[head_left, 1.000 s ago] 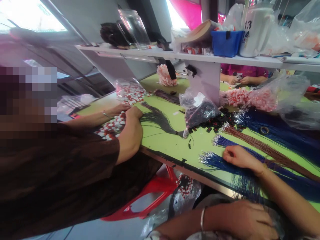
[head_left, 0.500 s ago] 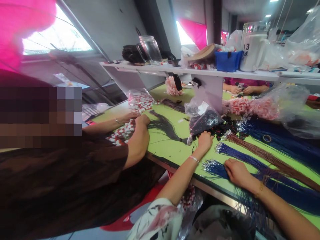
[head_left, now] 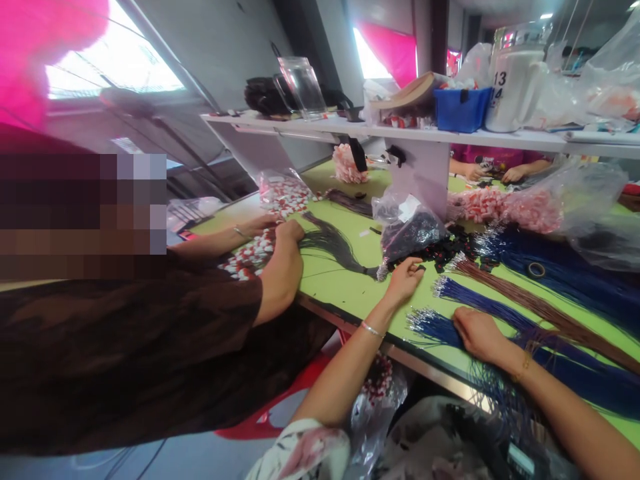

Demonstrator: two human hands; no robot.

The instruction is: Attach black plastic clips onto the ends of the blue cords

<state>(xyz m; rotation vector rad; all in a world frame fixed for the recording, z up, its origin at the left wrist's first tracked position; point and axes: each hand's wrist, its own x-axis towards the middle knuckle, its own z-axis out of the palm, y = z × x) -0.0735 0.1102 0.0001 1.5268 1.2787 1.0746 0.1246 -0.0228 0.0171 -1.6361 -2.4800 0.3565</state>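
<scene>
My left hand (head_left: pixel 404 283) is over the green tabletop, its fingertips pinched on a small black piece (head_left: pixel 421 269). Just beyond it lies a loose pile of small black pieces (head_left: pixel 453 245), beside a clear bag of black parts (head_left: pixel 413 235). My right hand (head_left: pixel 479 333) is closed, knuckles up, over a bundle of blue wires (head_left: pixel 434 327) with silvery ends; its fingertips are hidden. Above this bundle lie a second blue-purple bundle (head_left: pixel 480 303) and a brown wire bundle (head_left: pixel 505 287).
At left, a co-worker's hands (head_left: pixel 287 247) work by red-and-white pieces (head_left: pixel 250 257) and a dark wire bundle (head_left: pixel 335 243). A shelf (head_left: pixel 340 127) crosses the table, bearing a blue bin (head_left: pixel 463 110) and a white jug (head_left: pixel 515 87). Another person's hands (head_left: pixel 513 173) show behind it.
My left hand has drawn back slightly from the black pile, and a small black piece now shows at its fingertips. My right hand stays on the blue wires. The view has shifted a little.
</scene>
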